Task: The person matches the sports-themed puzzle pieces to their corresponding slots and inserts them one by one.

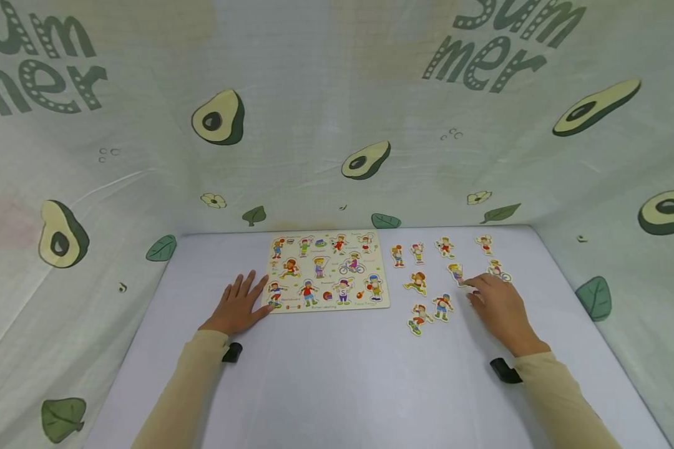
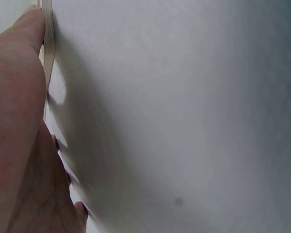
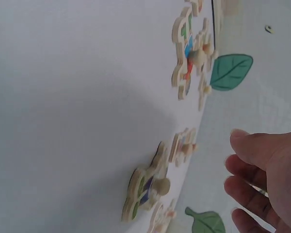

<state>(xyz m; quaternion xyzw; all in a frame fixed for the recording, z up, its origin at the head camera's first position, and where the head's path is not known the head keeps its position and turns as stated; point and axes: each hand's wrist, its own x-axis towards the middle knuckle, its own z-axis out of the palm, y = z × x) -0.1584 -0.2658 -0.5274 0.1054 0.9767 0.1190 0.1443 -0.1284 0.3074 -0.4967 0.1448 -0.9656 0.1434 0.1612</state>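
Note:
A wooden peg puzzle board [image 1: 326,271] printed with sports children lies flat on the table. My left hand [image 1: 238,305] rests with spread fingers at its left side, the thumb [image 2: 31,24] at the board's edge. My right hand [image 1: 500,308] is over the right of the table, fingertips close to a puzzle piece of a child with a stick [image 1: 455,274]. In the right wrist view, thumb and fingers stand apart with nothing between them, and a knobbed piece [image 3: 136,194] lies below. A cyclist piece [image 1: 498,270] is partly covered by the right hand.
Between board and right hand lie several loose pieces, among them a running child [image 1: 417,284], a skateboarder [image 1: 419,320] and a child in a blue cap [image 1: 442,307]. A racket player piece [image 1: 484,244] lies farther back. A cloth wall with avocado prints [image 1: 219,118] rises behind the table.

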